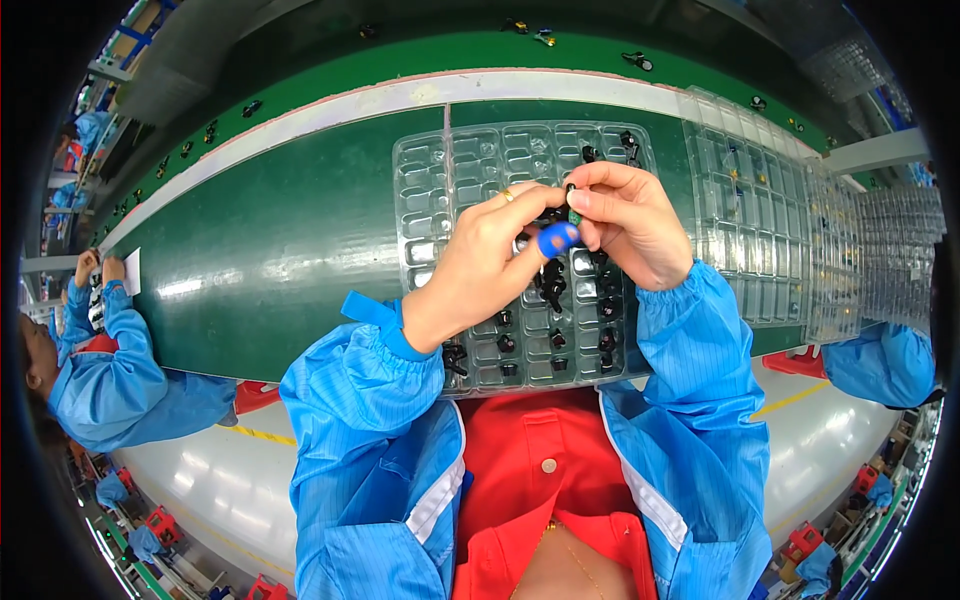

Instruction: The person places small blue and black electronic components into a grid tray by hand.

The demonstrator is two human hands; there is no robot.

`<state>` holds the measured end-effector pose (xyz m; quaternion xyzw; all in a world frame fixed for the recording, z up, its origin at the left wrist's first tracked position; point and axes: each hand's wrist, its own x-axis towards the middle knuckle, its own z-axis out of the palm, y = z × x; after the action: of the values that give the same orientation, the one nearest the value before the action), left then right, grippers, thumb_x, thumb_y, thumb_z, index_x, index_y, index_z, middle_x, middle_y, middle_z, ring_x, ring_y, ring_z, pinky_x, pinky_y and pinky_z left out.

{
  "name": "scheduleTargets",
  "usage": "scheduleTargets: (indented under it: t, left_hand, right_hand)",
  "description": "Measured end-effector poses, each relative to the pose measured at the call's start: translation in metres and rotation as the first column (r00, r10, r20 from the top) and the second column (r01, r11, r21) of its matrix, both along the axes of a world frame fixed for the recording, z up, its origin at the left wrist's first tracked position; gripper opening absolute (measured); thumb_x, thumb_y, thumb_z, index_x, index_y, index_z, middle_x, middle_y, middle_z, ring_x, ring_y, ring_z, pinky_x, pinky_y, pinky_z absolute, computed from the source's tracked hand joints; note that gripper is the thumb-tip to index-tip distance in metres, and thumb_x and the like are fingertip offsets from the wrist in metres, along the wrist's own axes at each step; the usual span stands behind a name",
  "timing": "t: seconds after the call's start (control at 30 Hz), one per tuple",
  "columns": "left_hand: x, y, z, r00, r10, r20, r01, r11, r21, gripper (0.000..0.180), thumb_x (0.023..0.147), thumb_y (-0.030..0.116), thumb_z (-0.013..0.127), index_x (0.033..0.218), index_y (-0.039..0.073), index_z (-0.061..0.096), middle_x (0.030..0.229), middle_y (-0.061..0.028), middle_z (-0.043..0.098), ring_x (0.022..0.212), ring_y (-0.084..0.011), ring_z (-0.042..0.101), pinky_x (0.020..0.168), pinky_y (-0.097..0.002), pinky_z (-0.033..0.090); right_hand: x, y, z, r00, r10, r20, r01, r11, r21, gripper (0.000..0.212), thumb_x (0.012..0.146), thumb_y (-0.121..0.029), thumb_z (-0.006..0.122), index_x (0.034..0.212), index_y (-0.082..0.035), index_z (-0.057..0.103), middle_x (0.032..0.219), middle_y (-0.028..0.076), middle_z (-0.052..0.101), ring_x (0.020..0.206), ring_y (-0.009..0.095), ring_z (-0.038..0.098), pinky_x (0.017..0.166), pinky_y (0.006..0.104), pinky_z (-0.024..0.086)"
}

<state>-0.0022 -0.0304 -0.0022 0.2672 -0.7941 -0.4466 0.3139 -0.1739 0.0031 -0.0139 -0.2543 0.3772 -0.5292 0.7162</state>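
While our hands meet above the tray (420,205), our right hand (640,228) pinches a small part (574,216) between thumb and forefinger. The part is over the tray, toward its far side, and shows black at the top and green lower down. Our left hand (485,250) faces it, forefinger and thumb bent toward the part with their tips near it; we cannot tell whether these two are pressed on anything. We wear a gold ring (507,195) on that hand and a blurred blue cot (557,239) on its thumb.

Under our hands, black pieces (553,285) lie in the tray's clear pockets, with a few more near its far right corner. Our blue sleeves (365,360) flank the tray's near edge. To the right of the tray we see more clear trays (750,215), and past them a stack (905,240). Beyond the tray runs a white strip (350,106), then a green belt (455,58) dotted with small items. Well left of the tray, a co-worker (120,385) in blue has both hands raised beside a white sheet (133,271).
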Motion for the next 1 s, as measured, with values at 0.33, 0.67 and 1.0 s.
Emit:
scheduleTargets:
  t: [0.33, 0.67, 1.0]
  left_hand:
    - [0.001, 0.002, 0.003, 0.999, 0.003, 0.041, -0.008, 0.994, 0.106, 0.026, 0.078, 0.007, 0.061, 0.102, -0.002, 0.055, 0.087, -0.0120, 0.061, 0.080, -0.0176, 0.061, 0.072, -0.0294, 0.049]
    - [0.002, 0.000, 0.001, 0.999, -0.028, -0.018, 0.030, 0.994, 0.103, 0.025, 0.081, 0.008, 0.058, 0.103, -0.004, 0.053, 0.086, -0.0111, 0.062, 0.079, -0.0166, 0.061, 0.072, -0.0284, 0.048]
    - [0.002, -0.002, -0.002, 0.978, -0.003, -0.210, 0.075, 0.938, 0.337, 0.026, 0.082, 0.011, 0.053, 0.105, -0.001, 0.050, 0.068, -0.0088, 0.057, 0.061, -0.0127, 0.055, 0.056, -0.0263, 0.044]
  right_hand:
    - [0.006, 0.002, 0.004, 0.999, -0.007, 0.047, 0.010, 0.997, -0.074, 0.017, 0.076, -0.005, 0.065, 0.092, 0.001, 0.059, 0.074, 0.003, 0.057, 0.050, 0.003, 0.041, 0.044, 0.0165, 0.029]
    - [0.012, 0.005, 0.008, 0.998, -0.057, -0.010, 0.056, 0.992, -0.115, 0.019, 0.078, -0.007, 0.063, 0.094, -0.001, 0.057, 0.074, 0.001, 0.056, 0.053, 0.003, 0.041, 0.046, 0.0169, 0.031]
    - [0.020, 0.001, 0.024, 0.971, -0.076, -0.229, 0.041, 0.987, -0.153, 0.017, 0.083, -0.010, 0.058, 0.097, -0.002, 0.050, 0.070, -0.001, 0.050, 0.051, 0.003, 0.038, 0.047, 0.0179, 0.031]
